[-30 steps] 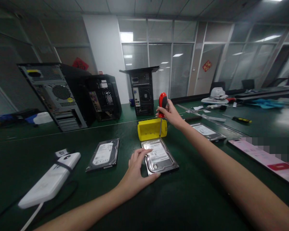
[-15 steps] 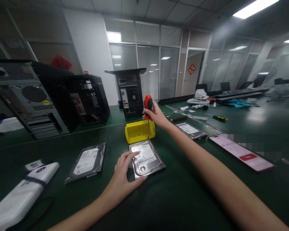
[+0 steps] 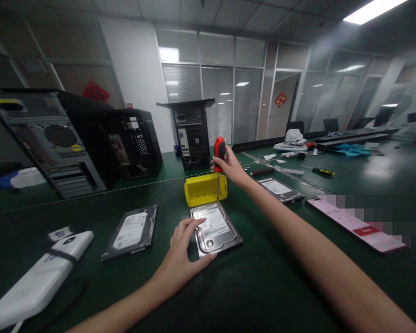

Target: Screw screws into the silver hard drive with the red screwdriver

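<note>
A silver hard drive lies flat on the green table, its label facing up. My left hand holds it from the left, with fingertips on its top and the thumb at its near edge. My right hand is wrapped round the red and black handle of a screwdriver. The screwdriver stands upright, its shaft pointing down to the far edge of the drive. Whether the tip sits in a screw is too small to tell. Just behind the drive is a yellow plastic bin, lying with its opening towards me.
More hard drives lie left and right. A pink-screened phone and a yellow-black screwdriver are at right. A white power strip is at near left. Computer cases stand behind, one beyond the bin.
The whole view has shifted slightly, so things appear a little further right. Both hands keep the same hold on the hard drive and the screwdriver.
</note>
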{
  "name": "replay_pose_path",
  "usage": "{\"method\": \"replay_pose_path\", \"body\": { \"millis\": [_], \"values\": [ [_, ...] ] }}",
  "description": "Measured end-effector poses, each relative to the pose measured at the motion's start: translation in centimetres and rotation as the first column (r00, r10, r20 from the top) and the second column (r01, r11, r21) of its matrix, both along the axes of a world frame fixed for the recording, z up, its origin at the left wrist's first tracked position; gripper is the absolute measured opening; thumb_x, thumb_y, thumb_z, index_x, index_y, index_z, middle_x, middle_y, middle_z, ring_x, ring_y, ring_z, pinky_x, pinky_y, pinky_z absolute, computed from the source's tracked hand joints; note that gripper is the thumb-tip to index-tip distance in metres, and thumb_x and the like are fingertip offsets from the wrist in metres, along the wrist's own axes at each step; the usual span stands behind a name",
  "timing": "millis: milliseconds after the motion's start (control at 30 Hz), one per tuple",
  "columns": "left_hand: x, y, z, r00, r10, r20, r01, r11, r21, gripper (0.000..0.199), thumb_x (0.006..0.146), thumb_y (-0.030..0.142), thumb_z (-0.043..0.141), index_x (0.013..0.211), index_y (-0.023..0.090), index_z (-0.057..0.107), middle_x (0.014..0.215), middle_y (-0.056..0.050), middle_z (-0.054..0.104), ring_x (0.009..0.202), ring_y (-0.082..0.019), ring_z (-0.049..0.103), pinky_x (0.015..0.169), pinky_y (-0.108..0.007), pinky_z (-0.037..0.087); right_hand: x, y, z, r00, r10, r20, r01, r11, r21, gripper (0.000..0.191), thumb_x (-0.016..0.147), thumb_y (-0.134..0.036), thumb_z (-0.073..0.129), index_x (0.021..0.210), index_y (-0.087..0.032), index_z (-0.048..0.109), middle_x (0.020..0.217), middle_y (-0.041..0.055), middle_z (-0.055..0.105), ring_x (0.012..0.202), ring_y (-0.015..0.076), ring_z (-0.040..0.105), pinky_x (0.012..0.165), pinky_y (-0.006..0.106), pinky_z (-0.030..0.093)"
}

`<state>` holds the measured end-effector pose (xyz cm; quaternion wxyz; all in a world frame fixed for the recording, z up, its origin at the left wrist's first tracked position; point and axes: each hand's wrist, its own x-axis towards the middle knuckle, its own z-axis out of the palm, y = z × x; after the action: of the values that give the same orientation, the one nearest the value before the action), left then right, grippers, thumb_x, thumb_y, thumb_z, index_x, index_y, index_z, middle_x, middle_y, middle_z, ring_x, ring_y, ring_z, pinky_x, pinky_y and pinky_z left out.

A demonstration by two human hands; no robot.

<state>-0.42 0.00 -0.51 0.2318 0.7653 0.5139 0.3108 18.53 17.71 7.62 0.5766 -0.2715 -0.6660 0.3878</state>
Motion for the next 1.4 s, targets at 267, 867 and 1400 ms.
{"method": "replay_pose_path", "body": {
  "millis": [267,867,1400],
  "values": [
    [0.0,-0.1,0.3,1.000,0.002,-0.006,-0.002,1.000,-0.017,0.062,0.076,0.038,0.066,0.132,0.028,0.043,0.138,-0.010,0.038,0.131,-0.032,0.037,0.110,-0.052,0.028,0.0,0.0,0.0,1.000,-0.004,-0.001,0.004,1.000,-0.009,0.055,0.076,-0.033,0.061,0.121,-0.020,0.032,0.082,-0.0012,0.058,0.062,0.0107,0.063,0.065,0.028,0.054],
    [0.1,-0.2,0.6,1.000,-0.012,0.025,0.013,1.000,-0.020,0.063,0.074,0.037,0.069,0.131,0.027,0.045,0.136,-0.010,0.040,0.130,-0.033,0.038,0.109,-0.053,0.029,-0.2,-1.0,0.5,1.000,0.014,0.015,-0.014,0.999,-0.038,0.056,0.071,-0.035,0.065,0.115,-0.021,0.034,0.084,-0.0011,0.056,0.064,0.0114,0.062,0.065,0.030,0.054],
    [-0.1,-0.1,0.4,1.000,-0.017,0.013,0.017,0.999,-0.035,0.063,0.075,0.038,0.068,0.132,0.028,0.043,0.138,-0.011,0.036,0.131,-0.033,0.035,0.110,-0.053,0.028,-0.3,-1.4,0.7,0.998,0.044,0.041,-0.044,0.999,-0.010,0.052,0.070,-0.033,0.065,0.111,-0.022,0.035,0.083,-0.0010,0.054,0.064,0.0116,0.060,0.067,0.032,0.052]
  ]
}}
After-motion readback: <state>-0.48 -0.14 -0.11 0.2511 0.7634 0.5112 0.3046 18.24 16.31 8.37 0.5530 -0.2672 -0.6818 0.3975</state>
